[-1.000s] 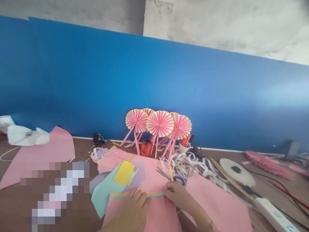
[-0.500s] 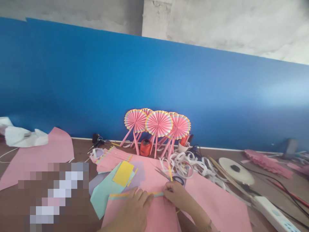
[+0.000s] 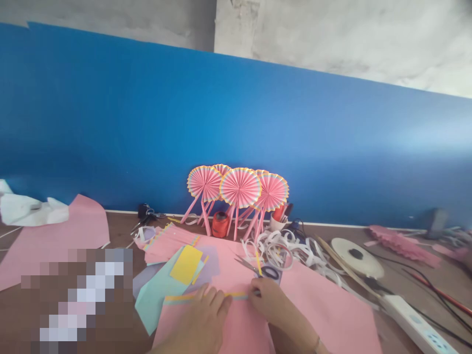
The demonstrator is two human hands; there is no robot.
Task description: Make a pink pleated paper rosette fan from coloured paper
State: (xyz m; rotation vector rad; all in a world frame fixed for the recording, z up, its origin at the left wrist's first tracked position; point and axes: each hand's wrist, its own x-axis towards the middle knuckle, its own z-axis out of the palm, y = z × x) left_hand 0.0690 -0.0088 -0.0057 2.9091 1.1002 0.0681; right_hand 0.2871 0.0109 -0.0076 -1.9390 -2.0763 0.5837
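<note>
Hands on pink sheet [image 3: 320, 302]: your left hand [image 3: 204, 317] lies flat, fingers apart, pressing the coloured strip [image 3: 236, 295] along its top edge; right hand [image 3: 275, 307] meets the strip's end, grip unclear. Uneven pressure could skew or wrinkle it; scissors [image 3: 246, 265] lie close.

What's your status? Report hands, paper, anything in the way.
Left hand flat on pink sheet at its striped edge. Right hand at the edge's right end, grip unclear. Scissors and tape roll just beyond.
</note>
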